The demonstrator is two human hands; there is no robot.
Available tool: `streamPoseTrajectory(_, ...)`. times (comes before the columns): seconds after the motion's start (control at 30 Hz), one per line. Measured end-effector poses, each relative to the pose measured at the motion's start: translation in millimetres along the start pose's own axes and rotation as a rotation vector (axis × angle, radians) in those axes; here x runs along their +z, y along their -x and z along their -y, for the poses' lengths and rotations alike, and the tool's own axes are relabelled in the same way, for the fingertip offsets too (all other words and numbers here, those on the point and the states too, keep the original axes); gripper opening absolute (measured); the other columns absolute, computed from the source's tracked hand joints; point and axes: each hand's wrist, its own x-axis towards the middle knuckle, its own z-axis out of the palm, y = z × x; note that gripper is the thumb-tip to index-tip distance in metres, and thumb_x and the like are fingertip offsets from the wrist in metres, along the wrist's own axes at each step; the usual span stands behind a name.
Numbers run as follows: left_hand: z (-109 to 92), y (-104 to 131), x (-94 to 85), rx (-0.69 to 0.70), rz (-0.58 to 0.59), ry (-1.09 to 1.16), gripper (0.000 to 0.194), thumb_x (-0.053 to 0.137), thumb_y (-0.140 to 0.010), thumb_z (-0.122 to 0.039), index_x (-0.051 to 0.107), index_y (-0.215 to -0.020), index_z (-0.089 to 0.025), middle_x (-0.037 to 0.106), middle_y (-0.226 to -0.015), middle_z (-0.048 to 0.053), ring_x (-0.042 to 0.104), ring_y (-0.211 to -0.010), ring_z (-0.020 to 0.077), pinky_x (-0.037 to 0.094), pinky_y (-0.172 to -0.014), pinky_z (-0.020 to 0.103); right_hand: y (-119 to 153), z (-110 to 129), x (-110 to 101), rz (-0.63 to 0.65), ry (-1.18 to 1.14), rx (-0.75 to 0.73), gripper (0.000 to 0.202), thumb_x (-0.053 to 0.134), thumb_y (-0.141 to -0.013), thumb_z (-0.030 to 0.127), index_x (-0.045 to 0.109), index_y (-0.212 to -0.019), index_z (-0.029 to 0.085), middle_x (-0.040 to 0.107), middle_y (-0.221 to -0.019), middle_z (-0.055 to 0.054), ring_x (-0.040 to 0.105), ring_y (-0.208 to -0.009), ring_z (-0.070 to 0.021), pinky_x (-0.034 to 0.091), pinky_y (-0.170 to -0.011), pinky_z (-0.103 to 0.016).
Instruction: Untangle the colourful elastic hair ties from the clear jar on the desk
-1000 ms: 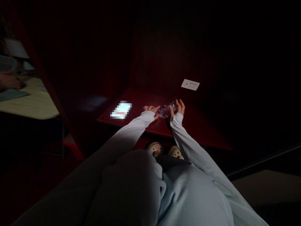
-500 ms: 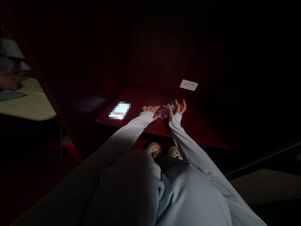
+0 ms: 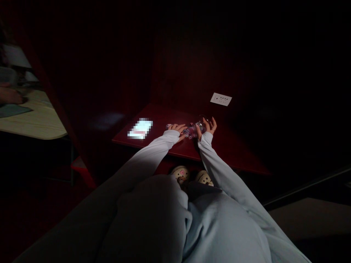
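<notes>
A shiny pink and purple thing with a clear, rounded end (image 3: 192,130) lies low over the dark red desk (image 3: 233,149); the dim light hides its exact kind. My left hand (image 3: 176,130) is closed over its left part, and a small pinkish end shows past the knuckles. At the clear end, my right hand (image 3: 207,128) curls its fingers and thumb round the rounded part. Left of my hands, a lit phone-like screen (image 3: 140,128), blurred into blocks, rests on the desk.
A white socket plate (image 3: 221,99) sits on the dark wall behind the desk. At far left, beyond a dark red partition (image 3: 55,84), another person's hand (image 3: 11,95) is over a pale wooden table (image 3: 41,126). Two clogs (image 3: 180,172) show below the desk edge.
The clear end has turned or shifted slightly in my right hand, whose fingers sit a little lower. My left hand keeps its place. The whole view has shifted slightly.
</notes>
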Motion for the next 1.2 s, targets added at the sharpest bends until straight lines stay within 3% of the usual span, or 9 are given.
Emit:
streamPoseTrajectory(0.27, 3.0, 0.4, 5.3, 0.047, -0.021, -0.009, 0.051, 0.057, -0.101, -0.039, 0.058, -0.153, -0.044, 0.048, -0.169, -0.004, 0.05, -0.142, 0.0305, 0.039, -0.123, 0.05, 1.2, -1.6, -0.9, -0.028, 0.028, 0.006, 0.053, 0.058, -0.098, 0.056, 0.065, -0.141, 0.026, 0.035, -0.16, -0.014, 0.046, -0.148, -0.0338, 0.044, -0.123, -0.059)
streamPoseTrajectory(0.4, 3.4, 0.3, 5.9, 0.047, -0.019, -0.009, 0.049, 0.057, -0.102, -0.04, 0.061, -0.151, -0.043, 0.049, -0.168, -0.004, 0.05, -0.141, 0.0308, 0.039, -0.122, 0.051, 2.3, -4.6, 2.1, 0.047, 0.005, -0.021, 0.053, 0.063, -0.096, 0.056, 0.067, -0.139, 0.025, 0.036, -0.161, -0.015, 0.044, -0.15, -0.0341, 0.042, -0.124, -0.059)
streamPoseTrajectory(0.77, 2.6, 0.1, 3.0, 0.02, 0.021, -0.009, 0.048, 0.053, -0.104, -0.043, 0.061, -0.151, -0.041, 0.047, -0.169, -0.004, 0.048, -0.143, 0.0305, 0.038, -0.122, 0.05, 2.1, -6.1, -1.4, 0.027, 0.016, 0.032, 0.052, 0.063, -0.096, 0.055, 0.067, -0.137, 0.023, 0.044, -0.155, -0.015, 0.048, -0.147, -0.0329, 0.039, -0.127, -0.058)
streamPoseTrajectory(1.2, 2.3, -0.7, 3.7, -0.026, -0.005, 0.03, 0.058, 0.056, -0.102, -0.042, 0.053, -0.159, -0.032, 0.045, -0.171, 0.001, 0.049, -0.143, 0.0345, 0.038, -0.121, 0.05, 2.1, -5.0, -2.0, 0.005, -0.009, -0.016, 0.056, 0.06, -0.097, 0.06, 0.065, -0.141, 0.026, 0.044, -0.154, -0.014, 0.048, -0.147, -0.0334, 0.04, -0.126, -0.059)
